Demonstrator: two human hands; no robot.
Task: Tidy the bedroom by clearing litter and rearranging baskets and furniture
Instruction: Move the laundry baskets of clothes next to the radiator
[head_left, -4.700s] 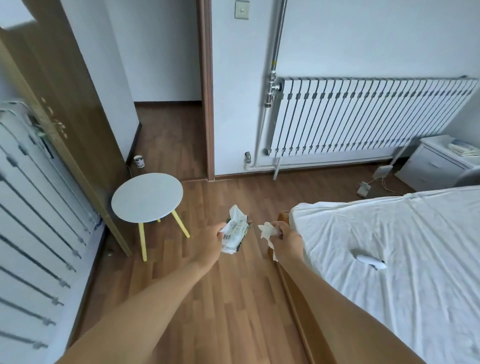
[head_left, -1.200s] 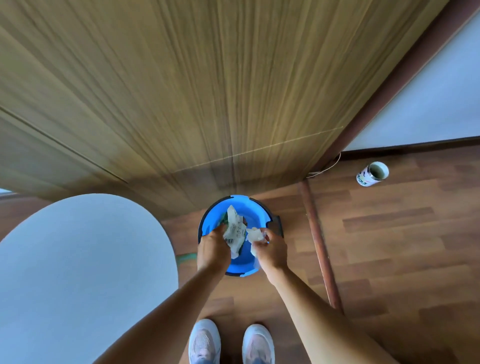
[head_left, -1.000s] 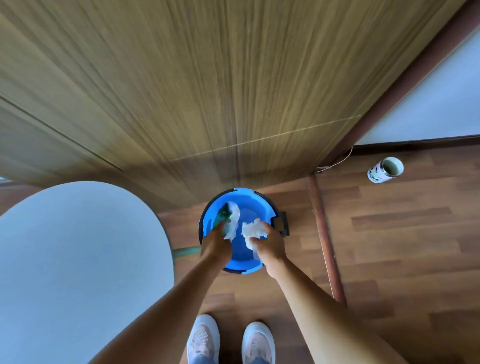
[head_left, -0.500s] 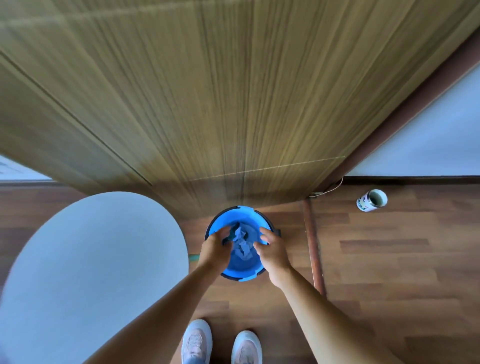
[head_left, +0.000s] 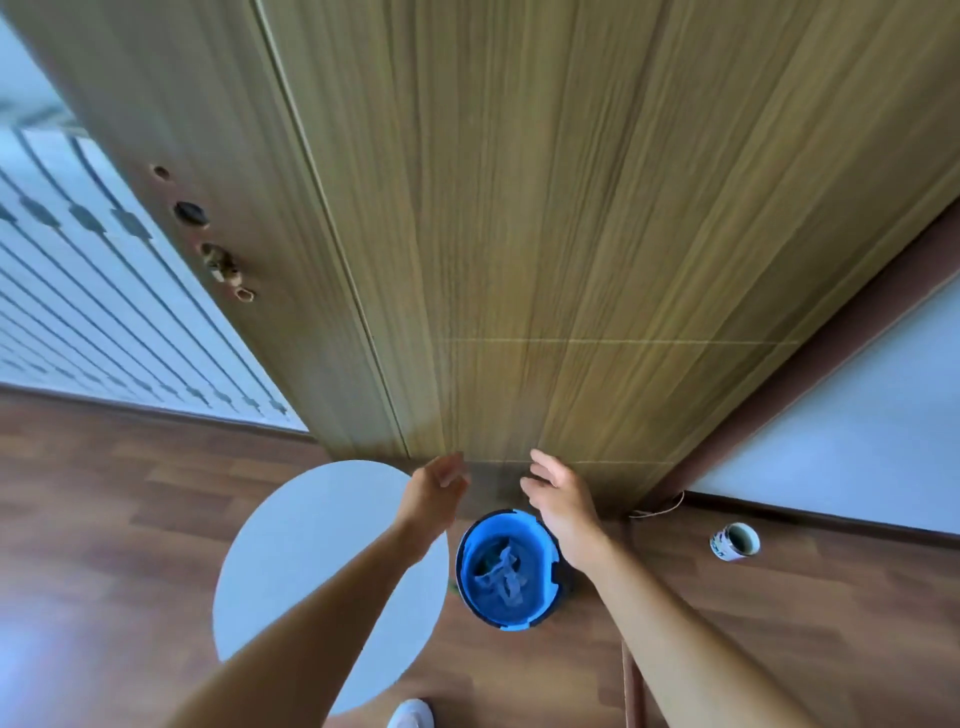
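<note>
— The hands?
— Left hand (head_left: 436, 486) and right hand (head_left: 558, 493) hold nothing. Fingers are loosely spread, palms facing, above the bin (head_left: 519, 623) at its 11 and 1 o'clock.
— The litter (head_left: 501, 571)?
— Crumpled inside the bin, too shadowed to tell the pieces apart. The right wrist hides the rim at 2 o'clock.
— Around it?
— Tabletop (head_left: 311, 561) at 9, legs hidden; cup (head_left: 735, 541) at 3; door (head_left: 571, 208) at 12; shoe (head_left: 410, 714) at 6, cut off.
</note>
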